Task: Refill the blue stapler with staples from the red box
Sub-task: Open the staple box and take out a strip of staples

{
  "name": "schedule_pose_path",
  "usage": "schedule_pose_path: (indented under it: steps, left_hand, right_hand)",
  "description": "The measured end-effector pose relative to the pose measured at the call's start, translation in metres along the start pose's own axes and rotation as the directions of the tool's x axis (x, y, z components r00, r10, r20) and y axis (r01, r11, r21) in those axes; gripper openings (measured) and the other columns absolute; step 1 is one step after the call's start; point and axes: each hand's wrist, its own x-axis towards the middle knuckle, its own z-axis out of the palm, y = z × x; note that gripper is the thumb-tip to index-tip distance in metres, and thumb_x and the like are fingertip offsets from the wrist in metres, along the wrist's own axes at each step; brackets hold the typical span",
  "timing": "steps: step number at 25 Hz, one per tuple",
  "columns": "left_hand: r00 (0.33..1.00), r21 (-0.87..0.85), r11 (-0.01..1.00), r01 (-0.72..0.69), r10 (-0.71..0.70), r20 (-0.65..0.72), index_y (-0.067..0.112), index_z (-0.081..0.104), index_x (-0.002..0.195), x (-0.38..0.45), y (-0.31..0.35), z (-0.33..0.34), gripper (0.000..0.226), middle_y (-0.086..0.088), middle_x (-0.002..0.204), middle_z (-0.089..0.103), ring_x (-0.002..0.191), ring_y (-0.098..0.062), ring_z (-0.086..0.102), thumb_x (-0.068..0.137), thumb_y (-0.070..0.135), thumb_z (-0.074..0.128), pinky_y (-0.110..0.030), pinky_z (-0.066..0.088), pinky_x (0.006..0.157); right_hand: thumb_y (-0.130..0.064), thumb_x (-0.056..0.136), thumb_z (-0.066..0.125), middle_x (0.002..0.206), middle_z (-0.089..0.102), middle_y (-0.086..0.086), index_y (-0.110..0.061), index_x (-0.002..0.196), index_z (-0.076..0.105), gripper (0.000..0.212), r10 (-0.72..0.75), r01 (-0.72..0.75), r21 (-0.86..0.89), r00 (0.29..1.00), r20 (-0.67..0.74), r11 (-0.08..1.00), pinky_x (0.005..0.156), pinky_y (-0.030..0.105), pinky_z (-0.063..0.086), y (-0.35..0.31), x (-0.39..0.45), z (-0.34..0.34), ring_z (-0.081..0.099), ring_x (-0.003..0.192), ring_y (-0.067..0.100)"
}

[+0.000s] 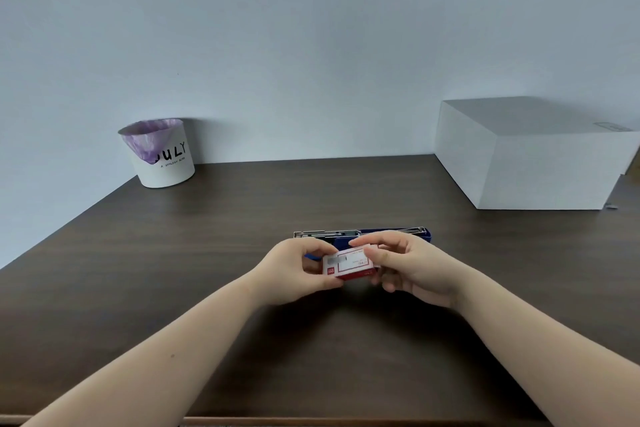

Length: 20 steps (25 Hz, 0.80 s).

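Observation:
A small red box with a white label is held just above the dark table, between both hands. My left hand grips its left end with thumb and fingers. My right hand pinches its right end, thumb on top. Just behind the hands the blue stapler lies swung open on the table, its metal staple channel facing up and running left to right. The hands hide the stapler's near part.
A white bin with a purple liner stands at the back left corner of the table. A large white box sits at the back right. The dark wooden table ends against a pale wall.

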Motion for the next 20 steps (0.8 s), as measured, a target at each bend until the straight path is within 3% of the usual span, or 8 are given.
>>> schedule_pose_path:
  steps: [2, 4, 8, 12, 16, 20]
  left_hand:
    - [0.999, -0.111, 0.993, 0.032, -0.033, -0.008, 0.017, 0.065, 0.112, -0.001, -0.004, -0.003, 0.043, -0.002, 0.113, 0.069, 0.093, -0.014, 0.071, 0.072, 0.014, 0.079, -0.032, 0.056, 0.091]
    - [0.999, -0.159, 0.986, 0.051, -0.05, 0.006, 0.016, 0.065, 0.111, -0.002, -0.005, -0.006, 0.041, -0.004, 0.114, 0.07, 0.094, -0.015, 0.072, 0.072, 0.013, 0.078, -0.03, 0.056, 0.09]
    - [0.998, -0.16, 0.985, 0.059, -0.054, 0.037, 0.017, 0.064, 0.112, -0.003, -0.006, -0.012, 0.039, -0.001, 0.111, 0.07, 0.096, -0.014, 0.07, 0.075, 0.014, 0.076, -0.022, 0.056, 0.086]
    - [0.998, -0.158, 0.986, 0.053, -0.048, 0.04, 0.026, 0.065, 0.103, -0.001, -0.007, -0.018, 0.032, 0.006, 0.101, 0.071, 0.088, -0.004, 0.07, 0.075, 0.014, 0.076, -0.015, 0.054, 0.08]
    - [0.995, -0.176, 0.982, 0.071, -0.058, 0.081, 0.025, 0.066, 0.097, 0.0, -0.01, -0.021, 0.029, 0.005, 0.098, 0.072, 0.083, -0.004, 0.07, 0.075, 0.009, 0.075, -0.014, 0.054, 0.077]
    - [0.993, -0.157, 0.983, 0.094, -0.08, 0.092, 0.015, 0.067, 0.105, -0.001, -0.012, -0.021, 0.031, -0.001, 0.101, 0.073, 0.084, -0.005, 0.07, 0.076, 0.009, 0.075, -0.014, 0.055, 0.078]
  right_hand:
    - [-0.012, 0.085, 0.061, 0.087, 0.068, 0.008, -0.013, 0.113, 0.067, 0.028, -0.048, 0.05, 0.133, 0.999, -0.018, 0.99, 0.047, 0.018, 0.046, 0.004, 0.0, -0.002, 0.059, 0.061, 0.012]
    - [-0.006, 0.087, 0.06, 0.08, 0.067, 0.006, -0.012, 0.114, 0.066, 0.029, -0.075, 0.077, 0.13, 0.997, -0.024, 0.989, 0.048, 0.021, 0.046, 0.005, 0.001, -0.002, 0.059, 0.062, 0.012]
    - [-0.008, 0.09, 0.06, 0.077, 0.068, -0.003, -0.019, 0.112, 0.067, 0.026, -0.147, 0.135, -0.127, 0.985, -0.086, 0.983, 0.052, 0.025, 0.046, 0.004, -0.002, 0.002, 0.056, 0.06, 0.008]
    - [-0.024, 0.091, 0.058, 0.071, 0.065, -0.007, -0.026, 0.11, 0.069, 0.021, -0.291, 0.184, -0.427, 0.936, -0.2, 0.885, 0.053, 0.022, 0.048, 0.004, -0.006, 0.01, 0.052, 0.049, 0.006]
    - [-0.025, 0.083, 0.069, 0.081, 0.071, -0.004, -0.021, 0.115, 0.067, 0.032, -0.286, 0.175, -0.509, 0.947, -0.148, 0.843, 0.056, 0.022, 0.052, 0.004, -0.006, 0.01, 0.056, 0.05, -0.001]
    - [-0.023, 0.078, 0.075, 0.096, 0.075, -0.002, -0.02, 0.113, 0.068, 0.036, -0.21, 0.127, -0.488, 0.97, -0.12, 0.863, 0.058, 0.022, 0.054, 0.007, -0.003, 0.006, 0.065, 0.067, 0.007]
